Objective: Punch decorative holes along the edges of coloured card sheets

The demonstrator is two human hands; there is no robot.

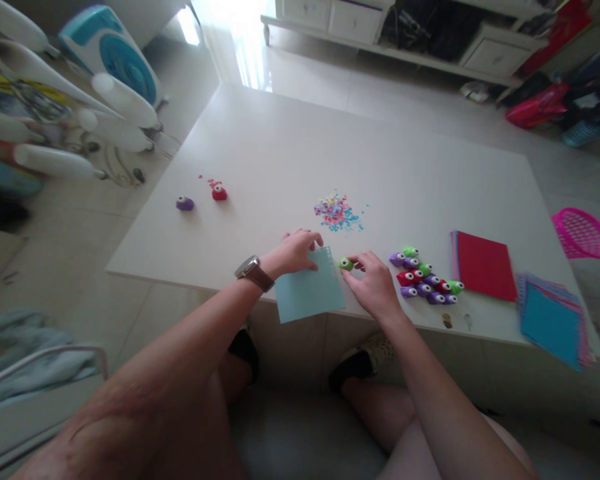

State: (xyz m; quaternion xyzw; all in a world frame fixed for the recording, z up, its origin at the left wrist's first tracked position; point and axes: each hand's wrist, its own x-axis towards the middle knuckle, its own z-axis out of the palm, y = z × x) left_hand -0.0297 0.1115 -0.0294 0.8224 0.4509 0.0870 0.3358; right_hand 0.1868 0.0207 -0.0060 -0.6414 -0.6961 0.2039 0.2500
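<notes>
My left hand (296, 251), with a watch on its wrist, pinches the top left of a light blue paper sheet (310, 293) that hangs over the near edge of the white table (280, 147). My right hand (375, 283) grips a small green paper punch (346, 263) at the sheet's top right corner. A pile of tiny coloured paper bits (337, 212) lies just beyond both hands.
A cluster of several small punches (425, 279) lies right of my right hand, then a red paper stack (485, 265) and a blue stack (553, 320). A purple punch (185, 204) and a red one (219, 193) sit far left. A pink basket (583, 233) is on the floor.
</notes>
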